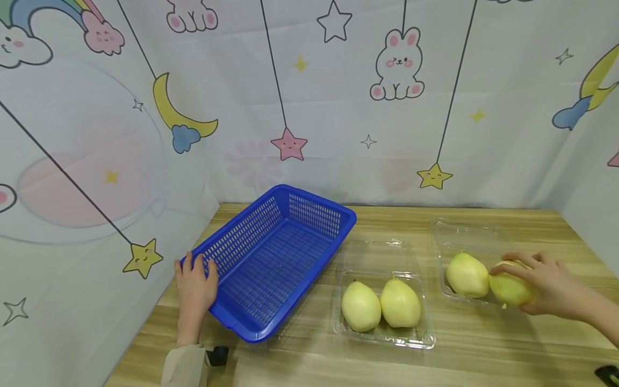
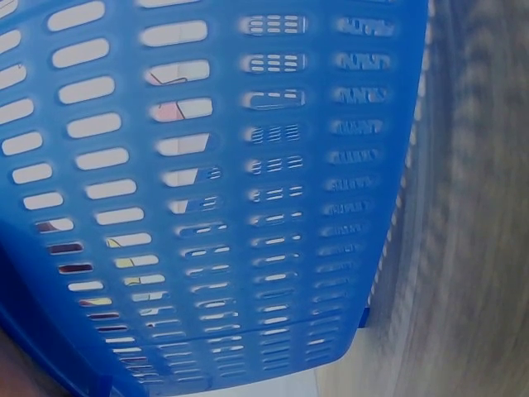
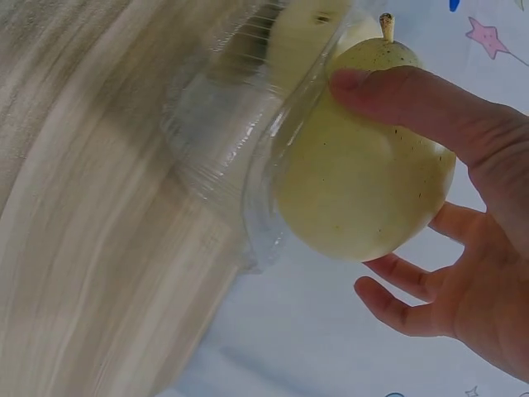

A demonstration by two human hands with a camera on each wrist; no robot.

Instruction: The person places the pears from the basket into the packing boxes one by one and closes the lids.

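My left hand [image 1: 195, 282] grips the near left rim of a blue plastic basket [image 1: 278, 263], its fingers hooked over the edge. Nothing lies inside the basket. In the left wrist view the slotted basket wall [image 2: 198, 198] fills most of the picture. At the right, my right hand [image 1: 556, 285] holds a pale yellow-green pear [image 1: 510, 287] between thumb and fingers, at the right edge of a clear plastic box [image 1: 442, 279]. Seen from the right wrist, the thumb presses on the held pear [image 3: 364, 182] near its stem. Another pear [image 1: 467, 275] sits beside it in the box.
Between basket and right-hand box stands a second clear plastic box [image 1: 384, 339] with its lid raised. It holds a left pear [image 1: 361, 306] and a right pear [image 1: 400, 302]. A patterned cloth [image 1: 329, 107] hangs behind and beside the wooden table [image 1: 300, 365].
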